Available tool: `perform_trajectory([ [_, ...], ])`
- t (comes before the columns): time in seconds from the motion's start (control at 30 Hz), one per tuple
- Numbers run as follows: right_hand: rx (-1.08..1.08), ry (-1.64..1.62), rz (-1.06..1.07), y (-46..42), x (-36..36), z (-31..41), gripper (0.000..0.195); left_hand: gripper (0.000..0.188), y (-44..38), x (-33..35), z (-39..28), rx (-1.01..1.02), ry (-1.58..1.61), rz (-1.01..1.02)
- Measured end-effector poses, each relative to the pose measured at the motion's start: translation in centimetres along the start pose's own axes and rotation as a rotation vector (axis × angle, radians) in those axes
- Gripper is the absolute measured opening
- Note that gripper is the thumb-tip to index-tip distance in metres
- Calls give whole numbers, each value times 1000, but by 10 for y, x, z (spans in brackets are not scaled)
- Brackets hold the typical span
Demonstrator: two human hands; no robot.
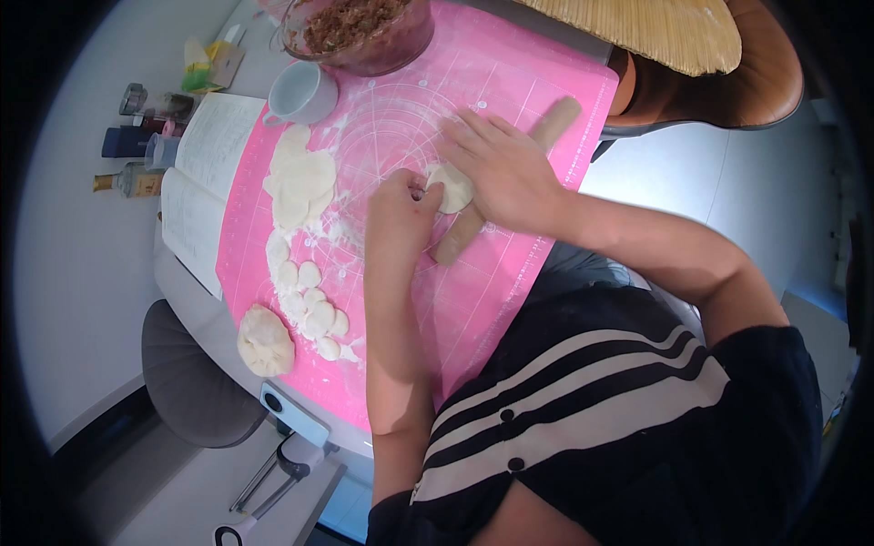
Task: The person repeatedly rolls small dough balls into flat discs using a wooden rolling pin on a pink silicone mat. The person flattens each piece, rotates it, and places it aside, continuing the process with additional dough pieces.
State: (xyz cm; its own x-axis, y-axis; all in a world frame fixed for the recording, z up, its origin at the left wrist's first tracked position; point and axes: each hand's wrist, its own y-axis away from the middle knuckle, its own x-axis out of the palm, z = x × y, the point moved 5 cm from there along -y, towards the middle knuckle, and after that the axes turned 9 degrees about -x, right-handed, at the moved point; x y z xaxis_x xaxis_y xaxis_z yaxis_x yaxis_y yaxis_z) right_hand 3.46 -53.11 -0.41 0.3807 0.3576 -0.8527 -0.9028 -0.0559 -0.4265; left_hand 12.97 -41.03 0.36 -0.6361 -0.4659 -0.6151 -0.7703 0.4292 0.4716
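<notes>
A pink silicone pastry mat (410, 327), dusted with flour and printed with circles and rulers, lies before me. My left hand (403, 211) pinches the near-left edge of a small dough round (454, 190) between thumb and fingers. My right hand (509, 170) rests with its palm over a wooden rolling pin (459, 239), fingers stretched out. Both pin ends show beyond the hand, and the dough's right edge meets the pin. Flat dough wrappers (300, 184) overlap at the left. Below them sit several small dough pieces (319, 317) in flour and a larger dough lump (266, 341).
A glass bowl (403, 51) of minced filling and a white mug (304, 93) stand at the mat's far side. An open book (212, 157), a bottle (133, 181) and jars line the left. A phone (297, 413) on a stand is near the table edge; chairs flank the table.
</notes>
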Motion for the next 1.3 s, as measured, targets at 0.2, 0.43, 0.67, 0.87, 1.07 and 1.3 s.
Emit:
perform_trajectory([
  [0.2,-69,169,-124,-81,22,-16,52,28,-15,-12,0,138,-100,-118],
  [0.43,13,-39,35,9,-6,10,56,30,-9,-9,9,127,-51,-75],
  [0.67,-63,144,-45,-61,21,-4,50,31,-6,-20,18,64,-117,-85],
  [0.87,-29,85,-115,-58,22,-3,52,30,-24,-19,13,200,-78,-87],
  [1.07,-8,40,38,6,1,19,48,31,-5,-18,29,19,49,-32],
  [1.3,-77,260,-118,-88,24,1,56,29,-20,-32,21,110,-91,-107],
])
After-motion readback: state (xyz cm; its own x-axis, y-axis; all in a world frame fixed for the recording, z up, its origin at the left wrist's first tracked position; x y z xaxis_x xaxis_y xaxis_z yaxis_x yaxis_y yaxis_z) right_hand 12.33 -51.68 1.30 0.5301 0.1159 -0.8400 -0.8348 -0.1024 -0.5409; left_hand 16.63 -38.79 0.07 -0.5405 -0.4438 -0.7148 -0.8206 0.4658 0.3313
